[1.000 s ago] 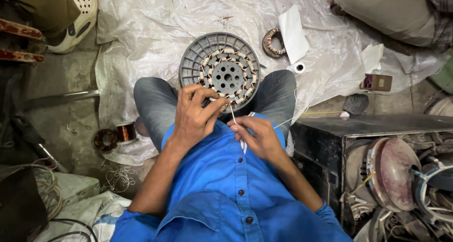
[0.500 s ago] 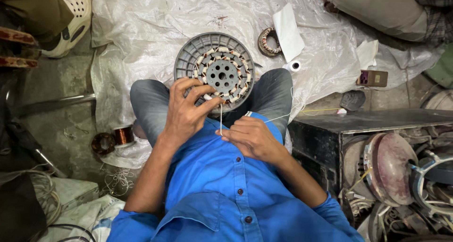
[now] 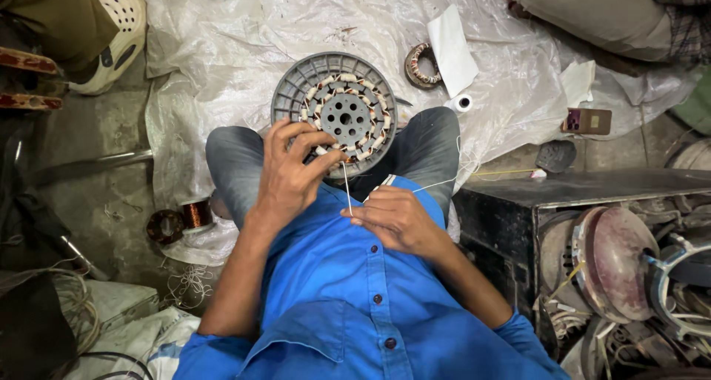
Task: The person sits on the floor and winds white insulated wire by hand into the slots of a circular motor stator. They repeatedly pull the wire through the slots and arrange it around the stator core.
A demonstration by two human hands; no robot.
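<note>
- White plastic sheet (image 3: 244,24) covers the floor across the upper half of the frame; most loose parts lie on it.
- Black metal box (image 3: 518,217) at right centre, open toward the lower right, packed with round metal covers and wiring; exact contents too cluttered to tell.
- Grey round motor stator (image 3: 333,113), upper centre, rests between the person's knees; copper coils with white insulation ring its hub.
- Left hand (image 3: 289,176), centre: fingers curled onto the stator's lower edge, thumb and forefinger pinching at the windings.
- Right hand (image 3: 392,217), just right of centre, fingers pressed together, pinching a thin white thread (image 3: 346,187) that runs up taut to the stator's lower rim.
- Small winding ring (image 3: 421,63) upper centre-right, beside a folded white paper (image 3: 452,47).
- Copper wire spool (image 3: 196,213) at left centre, at the sheet's edge.
- White tape roll (image 3: 464,102) near the right knee.
</note>
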